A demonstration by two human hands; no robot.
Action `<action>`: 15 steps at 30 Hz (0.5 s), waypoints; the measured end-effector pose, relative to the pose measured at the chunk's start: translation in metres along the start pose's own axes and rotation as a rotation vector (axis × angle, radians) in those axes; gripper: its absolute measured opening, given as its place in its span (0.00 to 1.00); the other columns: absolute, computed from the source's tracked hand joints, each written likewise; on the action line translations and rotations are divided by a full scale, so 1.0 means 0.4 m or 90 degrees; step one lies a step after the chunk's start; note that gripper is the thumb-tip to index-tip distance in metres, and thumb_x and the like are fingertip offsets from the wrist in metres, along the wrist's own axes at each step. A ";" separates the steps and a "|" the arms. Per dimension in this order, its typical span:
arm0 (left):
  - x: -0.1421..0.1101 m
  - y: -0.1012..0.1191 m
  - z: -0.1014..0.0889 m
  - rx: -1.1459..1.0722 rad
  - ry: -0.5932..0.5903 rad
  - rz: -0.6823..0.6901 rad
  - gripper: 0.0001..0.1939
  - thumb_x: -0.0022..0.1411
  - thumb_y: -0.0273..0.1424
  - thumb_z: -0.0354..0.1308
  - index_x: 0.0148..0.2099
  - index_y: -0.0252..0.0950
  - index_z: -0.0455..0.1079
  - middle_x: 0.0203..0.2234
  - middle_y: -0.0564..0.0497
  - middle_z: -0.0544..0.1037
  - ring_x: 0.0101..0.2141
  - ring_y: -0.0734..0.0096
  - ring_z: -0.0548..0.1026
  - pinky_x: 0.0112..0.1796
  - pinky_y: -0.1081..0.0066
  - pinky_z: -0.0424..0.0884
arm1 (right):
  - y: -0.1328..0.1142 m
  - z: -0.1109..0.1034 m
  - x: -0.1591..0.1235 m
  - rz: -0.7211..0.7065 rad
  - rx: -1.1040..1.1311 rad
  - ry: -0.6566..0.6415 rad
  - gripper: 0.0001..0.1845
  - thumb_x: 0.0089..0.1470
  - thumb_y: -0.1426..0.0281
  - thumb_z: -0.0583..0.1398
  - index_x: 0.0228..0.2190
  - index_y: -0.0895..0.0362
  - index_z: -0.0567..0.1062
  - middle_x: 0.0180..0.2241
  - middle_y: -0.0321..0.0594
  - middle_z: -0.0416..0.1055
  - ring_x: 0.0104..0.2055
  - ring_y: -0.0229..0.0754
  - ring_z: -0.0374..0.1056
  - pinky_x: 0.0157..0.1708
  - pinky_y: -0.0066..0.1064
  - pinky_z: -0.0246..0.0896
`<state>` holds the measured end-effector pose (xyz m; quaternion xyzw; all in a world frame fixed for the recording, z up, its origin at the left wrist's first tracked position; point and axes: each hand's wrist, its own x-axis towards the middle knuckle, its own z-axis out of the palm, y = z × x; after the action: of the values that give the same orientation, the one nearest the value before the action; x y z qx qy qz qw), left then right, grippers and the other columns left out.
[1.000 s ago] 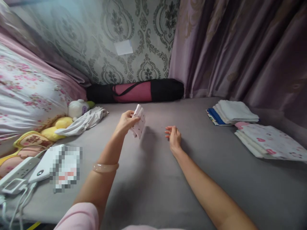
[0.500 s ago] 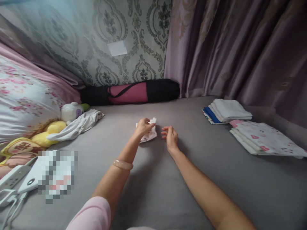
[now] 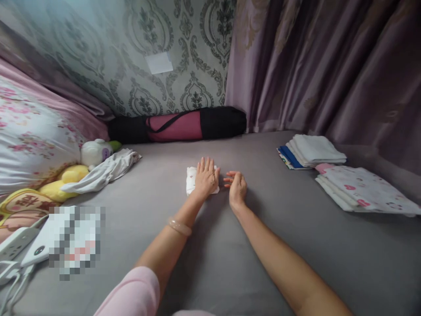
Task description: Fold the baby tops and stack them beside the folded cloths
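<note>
A small folded white cloth [image 3: 190, 180] with a faint print lies on the grey bed sheet [image 3: 158, 237], in the middle of the head view. My left hand [image 3: 206, 177] rests flat on top of it, fingers stretched out, and covers most of the cloth. Just to the right is my right hand [image 3: 237, 188], apart from the cloth, with its fingers loosely curved, spread and nothing in them. What kind of garment or cloth it is, I cannot tell.
Folded cloths [image 3: 315, 151] and a heart-print folded stack [image 3: 368, 188] lie at right. A black and pink bag [image 3: 177, 126] lines the wall. At left are plush toys [image 3: 94, 153], a crumpled grey garment [image 3: 108, 173], a power strip [image 3: 16, 245] and a floral pillow [image 3: 39, 131].
My left hand has gone from gripping the cloth's far edge to lying flat on it, slightly to the right. The cloth now looks folded more compactly. My right hand has barely moved.
</note>
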<state>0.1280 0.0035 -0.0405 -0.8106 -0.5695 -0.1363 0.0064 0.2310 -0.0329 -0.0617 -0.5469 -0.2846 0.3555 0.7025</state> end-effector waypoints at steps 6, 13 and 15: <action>0.014 0.025 0.046 0.025 -0.149 0.014 0.32 0.71 0.41 0.35 0.68 0.23 0.49 0.66 0.34 0.52 0.66 0.51 0.49 0.63 0.55 0.47 | -0.010 0.004 0.001 0.003 0.021 0.017 0.19 0.57 0.55 0.48 0.33 0.57 0.68 0.34 0.41 0.72 0.26 0.35 0.70 0.19 0.25 0.63; 0.024 -0.012 0.018 -0.217 -0.080 0.020 0.27 0.71 0.36 0.38 0.67 0.29 0.52 0.66 0.35 0.53 0.66 0.58 0.49 0.62 0.56 0.50 | -0.002 0.004 -0.001 0.011 -0.012 -0.007 0.20 0.57 0.54 0.48 0.33 0.56 0.68 0.35 0.42 0.73 0.26 0.35 0.69 0.19 0.24 0.62; 0.020 -0.045 -0.004 -0.268 -0.039 -0.021 0.27 0.71 0.36 0.35 0.67 0.30 0.52 0.66 0.39 0.53 0.66 0.64 0.48 0.63 0.61 0.48 | -0.002 0.001 -0.001 0.009 -0.011 -0.002 0.20 0.57 0.54 0.48 0.34 0.56 0.68 0.35 0.41 0.73 0.26 0.35 0.69 0.20 0.24 0.61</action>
<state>0.1138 0.0170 -0.0396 -0.7882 -0.5419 -0.2273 -0.1827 0.2306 -0.0331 -0.0607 -0.5544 -0.2850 0.3587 0.6948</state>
